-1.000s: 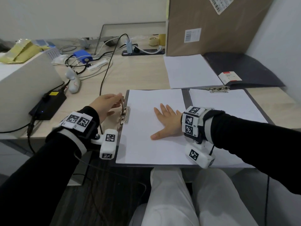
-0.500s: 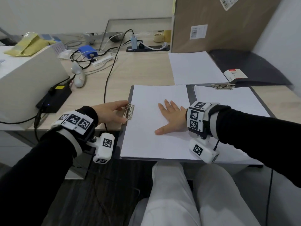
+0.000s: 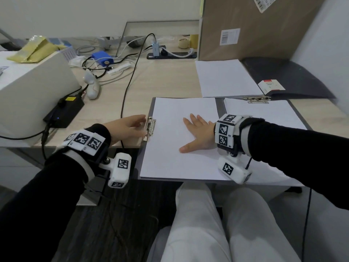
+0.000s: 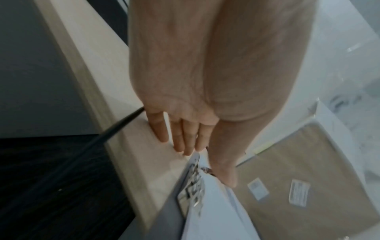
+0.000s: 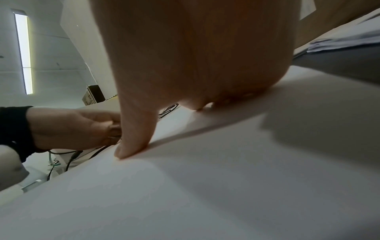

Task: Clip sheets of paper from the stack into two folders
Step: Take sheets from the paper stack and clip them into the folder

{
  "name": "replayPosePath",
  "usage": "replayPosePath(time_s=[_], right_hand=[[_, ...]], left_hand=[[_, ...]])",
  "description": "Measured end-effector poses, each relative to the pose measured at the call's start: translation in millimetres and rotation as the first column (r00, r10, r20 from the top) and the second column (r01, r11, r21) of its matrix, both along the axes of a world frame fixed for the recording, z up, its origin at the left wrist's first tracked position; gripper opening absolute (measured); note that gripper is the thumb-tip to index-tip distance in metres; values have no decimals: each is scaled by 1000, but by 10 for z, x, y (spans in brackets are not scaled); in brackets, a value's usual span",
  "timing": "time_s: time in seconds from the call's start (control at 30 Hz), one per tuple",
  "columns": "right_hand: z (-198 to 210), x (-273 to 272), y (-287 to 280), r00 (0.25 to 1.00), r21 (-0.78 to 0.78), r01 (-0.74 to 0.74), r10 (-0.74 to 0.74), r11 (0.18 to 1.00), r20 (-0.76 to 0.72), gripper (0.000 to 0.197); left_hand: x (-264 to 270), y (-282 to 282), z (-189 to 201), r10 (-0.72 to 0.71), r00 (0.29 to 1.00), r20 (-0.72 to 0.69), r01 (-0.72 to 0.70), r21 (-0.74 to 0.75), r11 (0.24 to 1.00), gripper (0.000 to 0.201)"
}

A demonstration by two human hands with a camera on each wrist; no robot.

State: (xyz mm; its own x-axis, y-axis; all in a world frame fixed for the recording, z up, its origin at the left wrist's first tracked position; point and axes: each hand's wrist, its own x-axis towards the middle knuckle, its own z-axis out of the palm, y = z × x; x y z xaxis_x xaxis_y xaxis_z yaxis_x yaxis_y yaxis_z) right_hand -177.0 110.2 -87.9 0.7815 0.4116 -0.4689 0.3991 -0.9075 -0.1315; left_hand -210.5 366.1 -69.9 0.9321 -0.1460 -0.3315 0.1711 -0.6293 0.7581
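A grey folder (image 3: 220, 106) lies open at the desk's front edge, with a white sheet (image 3: 170, 157) on its left half. My right hand (image 3: 196, 133) lies flat on this sheet, fingers spread and thumb (image 5: 131, 146) pressing down. A metal clip (image 3: 151, 127) lies flat along the sheet's left edge. My left hand (image 3: 140, 127) is at the clip, thumb on top of it and straight fingers (image 4: 191, 129) touching the desk beside it. Another sheet (image 3: 264, 114) covers the folder's right half, with a second clip (image 3: 257, 99) at its top edge. The paper stack (image 3: 226, 78) lies behind, beside a dark folder (image 3: 292, 76).
A large cardboard box (image 3: 255, 25) stands at the back right. Cables, a blue device (image 3: 103, 59) and a black power brick (image 3: 64, 112) lie at the left, beside a white box (image 3: 34, 84). A black cable (image 3: 126, 95) runs to the desk edge near my left hand.
The clip, raised at the sheet's left edge a second ago, now lies flat under my left thumb. My right hand has stayed flat on the sheet.
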Motion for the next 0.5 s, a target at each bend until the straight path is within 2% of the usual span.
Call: replayPosePath(time_s=[0.07,0.1,0.27,0.4,0.5], right_hand=[[22,0,-9,1000,7,4,-4,1000,1,116],[33,-3,-9,1000,9,6,-6,1000,1,115],[74,-47,20,1000,-4,4,-4,1000,24,116],[67,-42,19,1000,1,12,-12,1000,26,116],[68,-34,16,1000,-1,2,-2,1000,22,116]], left_hand=[[-11,53,16,136,990,-45,-140,-117,983,59],[-15,77,19,167,985,-51,-172,-115,978,57],[11,68,-42,154,987,-33,-155,-21,988,63],[-22,-36,-18,39,999,16,-42,227,973,86],[-41,-85,-48,-29,997,69,0,395,919,74]])
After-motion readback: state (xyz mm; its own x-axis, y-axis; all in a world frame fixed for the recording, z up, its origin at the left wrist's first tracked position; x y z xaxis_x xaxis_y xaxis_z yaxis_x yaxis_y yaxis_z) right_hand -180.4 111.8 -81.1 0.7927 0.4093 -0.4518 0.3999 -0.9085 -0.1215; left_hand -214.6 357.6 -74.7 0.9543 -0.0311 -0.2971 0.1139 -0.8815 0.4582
